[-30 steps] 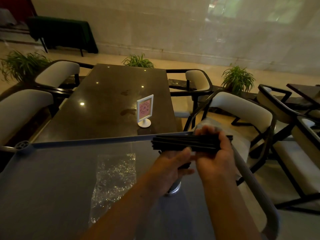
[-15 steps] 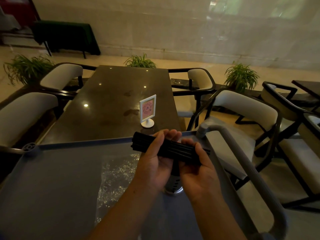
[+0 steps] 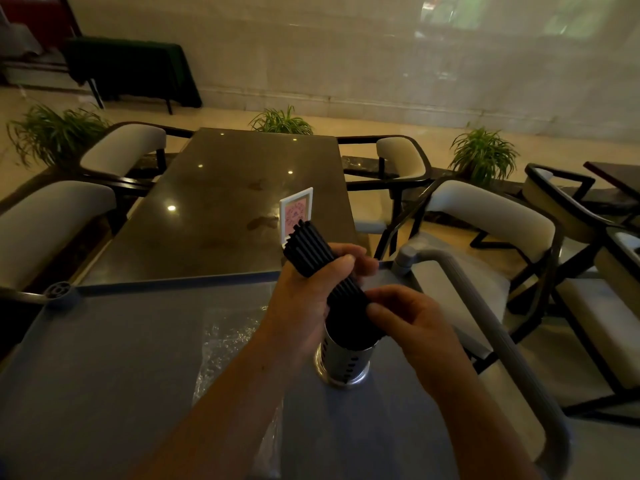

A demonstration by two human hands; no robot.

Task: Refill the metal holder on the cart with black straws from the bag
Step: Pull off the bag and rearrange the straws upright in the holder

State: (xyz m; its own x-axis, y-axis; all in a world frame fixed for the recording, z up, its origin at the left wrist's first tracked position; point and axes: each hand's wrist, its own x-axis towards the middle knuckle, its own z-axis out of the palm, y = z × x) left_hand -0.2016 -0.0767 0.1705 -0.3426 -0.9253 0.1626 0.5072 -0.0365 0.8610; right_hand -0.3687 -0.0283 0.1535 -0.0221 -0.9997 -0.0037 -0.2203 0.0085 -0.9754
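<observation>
Straws [image 3: 311, 251], lower ends indistinct in shadow at metal holder [image 3: 346, 362] rim

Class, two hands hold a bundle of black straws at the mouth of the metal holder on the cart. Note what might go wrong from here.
1. The tilted bundle of black straws, gripped by the left hand and right hand, looks nearly as wide as the slotted silver metal holder; outer straws may catch its rim and spill.
2. Neither hand steadies the holder, so a sideways push might tip it on the grey cart.
</observation>
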